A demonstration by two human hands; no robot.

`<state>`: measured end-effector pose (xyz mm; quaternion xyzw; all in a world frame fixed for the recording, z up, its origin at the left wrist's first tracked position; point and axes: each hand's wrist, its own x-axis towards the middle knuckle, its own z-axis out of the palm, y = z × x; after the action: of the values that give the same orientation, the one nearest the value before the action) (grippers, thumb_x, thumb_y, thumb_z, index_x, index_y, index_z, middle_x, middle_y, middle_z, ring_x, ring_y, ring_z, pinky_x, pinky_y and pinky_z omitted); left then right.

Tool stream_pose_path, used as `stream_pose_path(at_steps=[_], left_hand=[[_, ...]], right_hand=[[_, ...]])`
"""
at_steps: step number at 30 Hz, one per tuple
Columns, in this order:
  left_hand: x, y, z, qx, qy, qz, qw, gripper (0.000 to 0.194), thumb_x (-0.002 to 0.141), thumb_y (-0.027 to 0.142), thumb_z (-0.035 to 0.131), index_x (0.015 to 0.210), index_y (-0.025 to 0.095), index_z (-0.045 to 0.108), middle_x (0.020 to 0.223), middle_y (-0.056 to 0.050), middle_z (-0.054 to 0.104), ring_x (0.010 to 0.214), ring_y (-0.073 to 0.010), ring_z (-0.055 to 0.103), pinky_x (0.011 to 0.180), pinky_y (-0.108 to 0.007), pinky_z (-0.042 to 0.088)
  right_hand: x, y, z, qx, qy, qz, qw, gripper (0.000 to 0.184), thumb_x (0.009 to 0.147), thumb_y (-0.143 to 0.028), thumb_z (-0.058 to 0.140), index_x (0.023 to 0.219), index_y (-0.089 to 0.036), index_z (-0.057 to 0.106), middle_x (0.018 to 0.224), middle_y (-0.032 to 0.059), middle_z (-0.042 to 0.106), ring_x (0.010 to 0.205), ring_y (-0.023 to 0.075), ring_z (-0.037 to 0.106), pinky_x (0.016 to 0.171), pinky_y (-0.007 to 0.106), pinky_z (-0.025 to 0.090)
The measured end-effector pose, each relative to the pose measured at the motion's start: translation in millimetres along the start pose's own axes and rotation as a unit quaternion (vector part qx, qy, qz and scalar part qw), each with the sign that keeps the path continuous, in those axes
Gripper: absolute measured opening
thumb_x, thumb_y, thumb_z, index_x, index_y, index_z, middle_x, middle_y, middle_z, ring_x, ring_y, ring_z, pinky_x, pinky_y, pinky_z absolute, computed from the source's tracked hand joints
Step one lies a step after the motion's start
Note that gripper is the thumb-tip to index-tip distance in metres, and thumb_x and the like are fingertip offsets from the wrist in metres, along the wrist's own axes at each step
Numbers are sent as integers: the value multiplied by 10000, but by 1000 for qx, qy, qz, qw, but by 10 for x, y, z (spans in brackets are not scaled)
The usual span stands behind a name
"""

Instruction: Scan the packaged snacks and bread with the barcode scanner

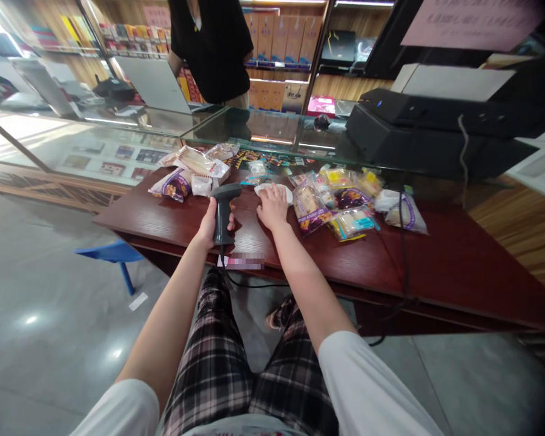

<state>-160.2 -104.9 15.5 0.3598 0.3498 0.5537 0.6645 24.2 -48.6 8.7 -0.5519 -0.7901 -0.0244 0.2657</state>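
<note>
Hands apart: the left hand (215,225) is clamping a dark grey corded barcode scanner (222,212) upright, while the right hand (272,207) is resting open on a white-wrapped packet (273,192) beside bagged pastries (309,209). Risk: the scanner cord (249,284) is hanging over the edge, and a snag could be tugging the scanner loose. Surface: dark red wooden table (418,266), before a glass display counter (254,127) — a person in a black top (211,48) is standing beyond, by boxed-goods shelves (277,36).
</note>
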Motion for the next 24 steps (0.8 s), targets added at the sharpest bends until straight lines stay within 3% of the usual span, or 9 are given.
stream_pose_path(at_steps=[5, 7, 10, 14, 20, 24], left_hand=[[-2, -24, -35, -3, -10, 13, 1000, 673, 937, 681, 237, 898, 116, 602, 550, -20, 567, 372, -114, 494, 462, -256, 432], [-6, -32, -49, -5, -16, 14, 1000, 669, 935, 684, 246, 907, 117, 600, 559, -19, 569, 382, -113, 501, 471, -253, 434], [-2, -38, -61, -8, -14, 8, 1000, 666, 925, 695, 270, 932, 117, 602, 578, -20, 577, 397, -113, 515, 477, -249, 438], [4, -27, -42, -4, -6, 5, 1000, 657, 915, 702, 304, 932, 117, 602, 583, -20, 580, 404, -113, 520, 480, -248, 444], [-8, -30, -46, -8, -2, 7, 1000, 653, 913, 702, 311, 937, 119, 604, 594, -19, 583, 410, -113, 526, 457, -242, 430], [-26, -35, -66, -14, -1, 4, 1000, 648, 911, 703, 317, 944, 122, 603, 608, -19, 586, 417, -115, 525, 457, -250, 435]], right_hand=[[21, 36, 11, -54, 2, 169, 984, 635, 798, -162, 528, 1423, -71, 462, 1554, 177, 360, 1483, 328, 195, 1182, 617, 16], [26, 74, -34, -72, 18, 203, 976, 654, 786, -162, 534, 1422, -35, 454, 1587, 193, 283, 1499, 352, 127, 1179, 626, 6], [17, 121, -111, -80, 48, 142, 985, 565, 817, -189, 506, 1362, -42, 527, 1597, 170, 274, 1510, 342, 83, 1195, 595, -16], [0, 88, -110, -74, 20, 40, 996, 479, 865, -220, 457, 1294, -49, 588, 1510, 162, 435, 1496, 314, 163, 1209, 563, -26], [18, 13, 24, -99, -11, 109, 989, 527, 825, -186, 496, 1321, -17, 553, 1465, 204, 472, 1444, 341, 267, 1181, 617, -25], [24, 106, -42, -98, 0, 171, 980, 514, 839, -132, 435, 1336, -61, 547, 1419, 184, 523, 1415, 316, 318, 1175, 616, 9]])
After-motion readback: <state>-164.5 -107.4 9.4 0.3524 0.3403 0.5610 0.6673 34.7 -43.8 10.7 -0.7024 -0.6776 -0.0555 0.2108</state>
